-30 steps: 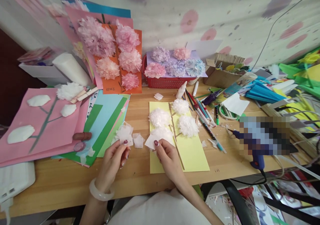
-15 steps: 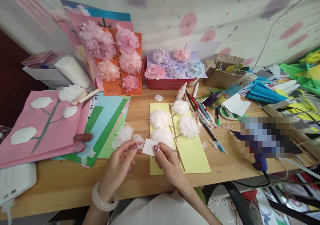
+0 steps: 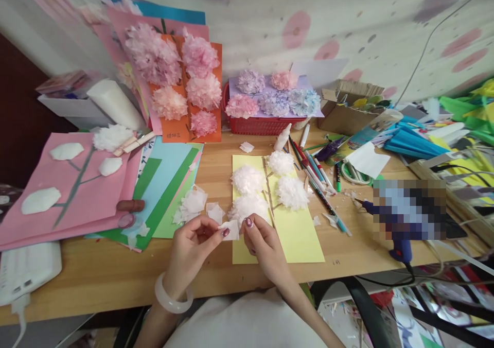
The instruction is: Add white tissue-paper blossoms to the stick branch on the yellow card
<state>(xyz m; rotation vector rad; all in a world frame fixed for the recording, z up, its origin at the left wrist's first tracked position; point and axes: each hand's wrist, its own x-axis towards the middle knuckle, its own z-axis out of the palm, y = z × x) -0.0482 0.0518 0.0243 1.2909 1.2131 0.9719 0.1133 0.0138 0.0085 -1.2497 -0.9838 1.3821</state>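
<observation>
My left hand [image 3: 193, 250] and my right hand [image 3: 262, 245] pinch a small white tissue piece [image 3: 230, 229] between them, just above the table's near edge. Both sets of fingers are closed on it. Right behind it lies a yellow card [image 3: 293, 229] carrying several fluffy white tissue flowers [image 3: 247, 179] along a thin brown stem. A small heap of white tissue scraps [image 3: 193, 204] lies left of the card, near my left hand.
Pink card with white flowers [image 3: 73, 193] and green and blue sheets [image 3: 165, 183] cover the left. Finished flower cards lean on the wall beside a red basket [image 3: 254, 125]. Pens [image 3: 314, 175], a glue gun [image 3: 397, 235] and paper clutter fill the right.
My left hand moved right from the tissue scraps to meet my right hand. Both now pinch the one white tissue piece, folded smaller, in front of the yellow card.
</observation>
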